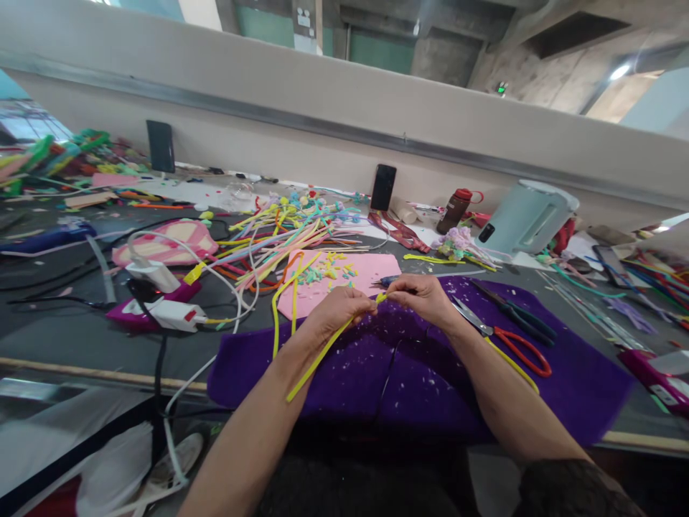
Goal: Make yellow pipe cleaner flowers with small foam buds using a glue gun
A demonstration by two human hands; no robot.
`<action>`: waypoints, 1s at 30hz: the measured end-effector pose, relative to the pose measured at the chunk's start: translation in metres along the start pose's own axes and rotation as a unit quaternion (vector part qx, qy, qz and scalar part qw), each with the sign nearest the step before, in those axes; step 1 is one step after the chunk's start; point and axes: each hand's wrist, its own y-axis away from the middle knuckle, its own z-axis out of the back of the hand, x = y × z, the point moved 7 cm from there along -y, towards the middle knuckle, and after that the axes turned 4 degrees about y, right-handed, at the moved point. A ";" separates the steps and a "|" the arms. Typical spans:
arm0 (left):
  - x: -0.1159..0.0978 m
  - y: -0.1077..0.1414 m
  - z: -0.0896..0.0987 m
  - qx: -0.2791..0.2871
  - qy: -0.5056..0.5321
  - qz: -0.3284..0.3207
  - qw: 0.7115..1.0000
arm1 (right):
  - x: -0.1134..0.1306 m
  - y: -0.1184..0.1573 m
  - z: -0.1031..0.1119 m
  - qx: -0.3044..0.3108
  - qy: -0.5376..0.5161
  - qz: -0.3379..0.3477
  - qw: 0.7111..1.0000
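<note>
Between my fingertips, over the purple cloth (344, 388), is a yellow pipe cleaner (321, 357). My left hand (341, 314) pinches it near its upper end, and its long tail slants down across my left wrist. Finger and thumb of my right hand (423, 296) close on the tip, where a small yellow twist shows. Just beyond lies a pink sheet (377, 267) scattered with small yellow and teal fuzzy pieces (331, 269). Red-handled scissors (519, 350) and dark-handled pliers (519, 316) rest on the cloth by my right forearm.
A heap of coloured pipe cleaners (291, 233) spreads behind the pink sheet. At left are power strips with white plugs (172, 316) and loose cables. Along the back stand a phone (383, 187), a brown bottle (453, 212) and a pale blue kettle (530, 215).
</note>
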 end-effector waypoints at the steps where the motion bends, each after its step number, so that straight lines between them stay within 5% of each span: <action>1: 0.000 0.000 0.000 0.001 -0.002 -0.002 1.000 | 0.000 0.000 0.000 0.000 0.001 -0.002 1.000; 30: 0.005 -0.003 0.001 -0.005 -0.013 -0.028 1.000 | -0.002 0.001 0.006 -0.025 -0.021 -0.006 0.999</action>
